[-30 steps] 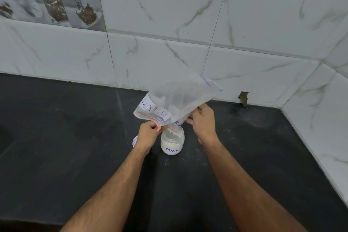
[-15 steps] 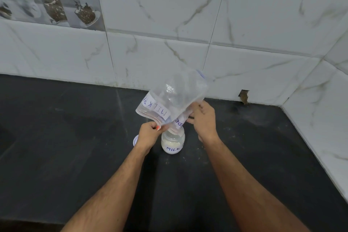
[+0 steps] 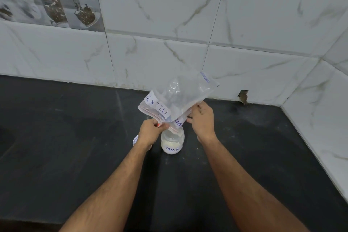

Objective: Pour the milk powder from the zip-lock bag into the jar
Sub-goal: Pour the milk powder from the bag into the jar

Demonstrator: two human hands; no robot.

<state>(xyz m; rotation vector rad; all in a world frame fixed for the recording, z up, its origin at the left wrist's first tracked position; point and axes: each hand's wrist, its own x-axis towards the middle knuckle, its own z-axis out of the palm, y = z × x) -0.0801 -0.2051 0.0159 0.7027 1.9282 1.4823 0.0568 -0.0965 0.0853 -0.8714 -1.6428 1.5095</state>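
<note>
Left hand [image 3: 150, 132]: pinching the zip-lock bag [image 3: 180, 98] at its low mouth.
Right hand [image 3: 202, 118]: gripping the bag's edge.
Jar [image 3: 172, 141]: standing between both hands, seemingly part-filled with powder.

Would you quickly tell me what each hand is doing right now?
Left hand: closed, pinching the mouth edge of the zip-lock bag over the jar.
Right hand: closed, gripping the bag's side.
</note>
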